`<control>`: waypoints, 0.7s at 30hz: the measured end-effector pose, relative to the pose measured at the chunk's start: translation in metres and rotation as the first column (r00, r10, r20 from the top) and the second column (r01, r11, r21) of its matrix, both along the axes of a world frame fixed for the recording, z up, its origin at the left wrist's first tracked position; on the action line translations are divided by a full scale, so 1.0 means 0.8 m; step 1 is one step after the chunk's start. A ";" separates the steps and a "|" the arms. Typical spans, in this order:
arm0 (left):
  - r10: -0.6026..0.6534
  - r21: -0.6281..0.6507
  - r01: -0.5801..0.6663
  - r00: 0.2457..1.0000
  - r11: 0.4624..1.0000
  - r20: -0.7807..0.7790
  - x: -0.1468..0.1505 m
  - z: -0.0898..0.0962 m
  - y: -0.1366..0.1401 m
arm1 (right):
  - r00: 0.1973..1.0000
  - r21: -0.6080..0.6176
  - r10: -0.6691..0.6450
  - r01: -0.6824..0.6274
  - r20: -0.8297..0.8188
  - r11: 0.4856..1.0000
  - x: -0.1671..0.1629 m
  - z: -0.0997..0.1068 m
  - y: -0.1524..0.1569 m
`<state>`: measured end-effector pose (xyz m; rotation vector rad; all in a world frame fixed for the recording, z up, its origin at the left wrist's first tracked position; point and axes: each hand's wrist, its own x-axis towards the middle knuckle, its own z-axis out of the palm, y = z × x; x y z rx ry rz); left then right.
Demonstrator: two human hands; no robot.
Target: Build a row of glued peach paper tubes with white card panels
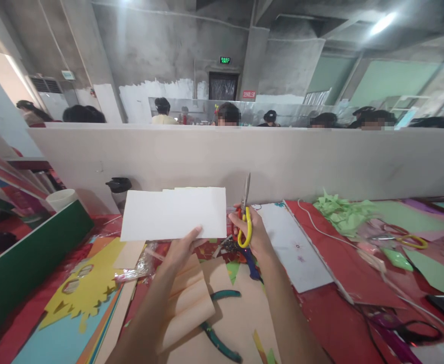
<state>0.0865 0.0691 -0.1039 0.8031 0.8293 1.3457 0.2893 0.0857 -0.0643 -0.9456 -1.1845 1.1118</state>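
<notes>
A white rectangular sheet of paper is held up in front of me, its top edge slightly stepped. My left hand grips its lower edge, thumb on the near face. To its right, my right hand holds scissors with yellow and red handles, the blades pointing up and close together. They are apart from the paper's right edge. Below my hands lie tan paper sheets, one of them folded in pleats. Pliers with teal handles are partly hidden under the pleated piece.
Yellow cut-out paper and coloured sheets lie at left beside a green panel. A white sheet, green paper scraps, a cable and a second pair of scissors are at right. A white partition stands behind; several people sit beyond it.
</notes>
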 end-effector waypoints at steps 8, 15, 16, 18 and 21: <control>-0.090 -0.027 0.089 0.993 0.996 -0.071 -0.008 -0.003 -0.002 | 0.999 0.020 0.044 -0.044 -0.011 0.999 -0.001 -0.001 -0.001; -0.132 -0.006 0.132 0.980 0.991 -0.148 -0.009 -0.002 -0.006 | 0.999 -0.024 0.032 -0.032 0.004 0.999 -0.001 0.000 -0.002; -0.112 0.008 0.115 0.981 0.993 -0.159 -0.009 -0.001 -0.005 | 0.999 -0.023 0.041 -0.041 0.006 0.999 0.001 -0.001 -0.002; -0.043 0.061 0.053 0.986 0.997 -0.161 -0.009 0.002 -0.002 | 0.997 -0.021 0.070 -0.069 0.028 0.997 0.003 -0.003 -0.003; 0.101 0.137 -0.086 0.989 0.987 -0.105 -0.011 0.003 0.010 | 0.989 -0.044 0.136 -0.133 0.064 0.990 0.005 -0.005 -0.006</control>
